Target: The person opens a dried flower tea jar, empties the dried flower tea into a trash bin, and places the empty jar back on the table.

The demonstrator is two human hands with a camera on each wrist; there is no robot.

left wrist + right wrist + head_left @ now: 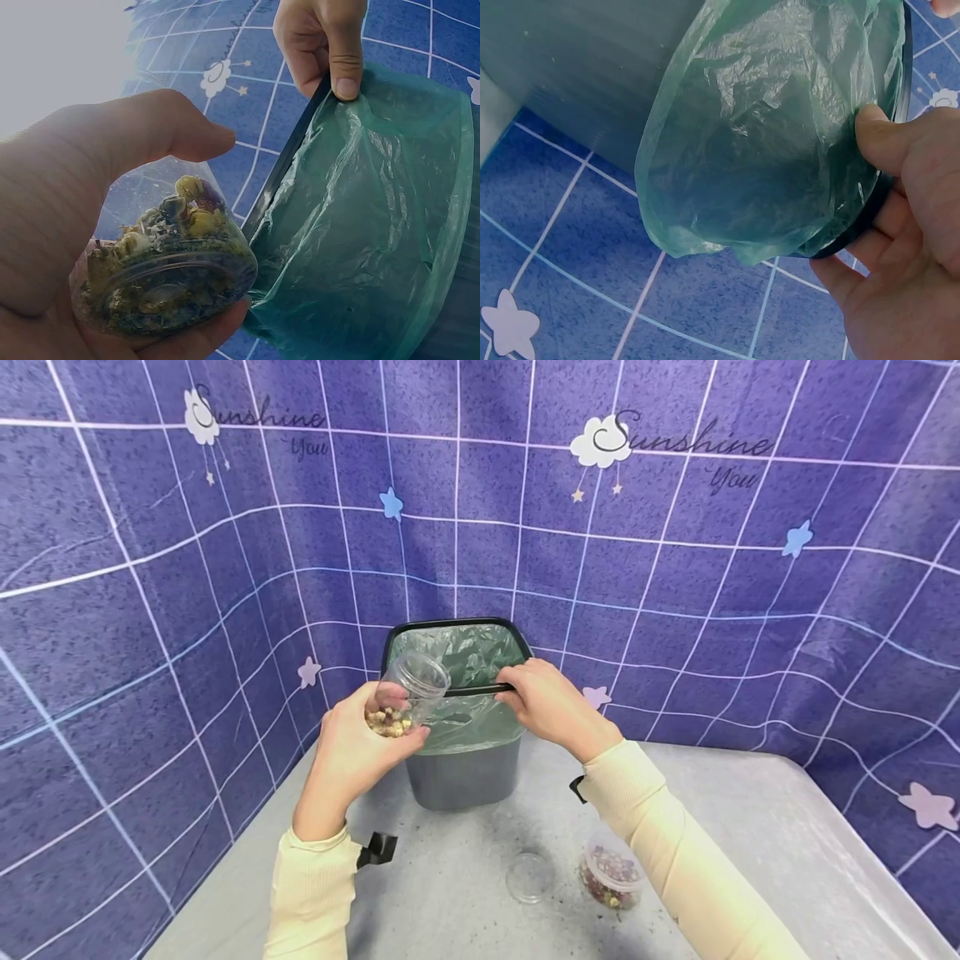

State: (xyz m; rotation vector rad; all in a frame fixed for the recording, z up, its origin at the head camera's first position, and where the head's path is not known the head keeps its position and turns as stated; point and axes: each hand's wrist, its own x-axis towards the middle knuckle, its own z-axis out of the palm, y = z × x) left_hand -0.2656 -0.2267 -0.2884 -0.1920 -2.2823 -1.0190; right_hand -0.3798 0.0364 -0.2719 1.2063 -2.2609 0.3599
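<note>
Jar point(417, 687) tilted near bin point(465, 778); grey tabletop point(442, 893), apparently specked; purple backdrop point(487, 552).

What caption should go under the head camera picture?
Left hand holds a tilted clear jar by the lined bin while the right hand grips the bin's black rim.

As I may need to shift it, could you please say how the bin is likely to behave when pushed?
The bin looks narrower at its base, so a high push might tip it. The right hand gripping its rim would probably steady it. The wrinkled liner looks floppy and might shift.
</note>
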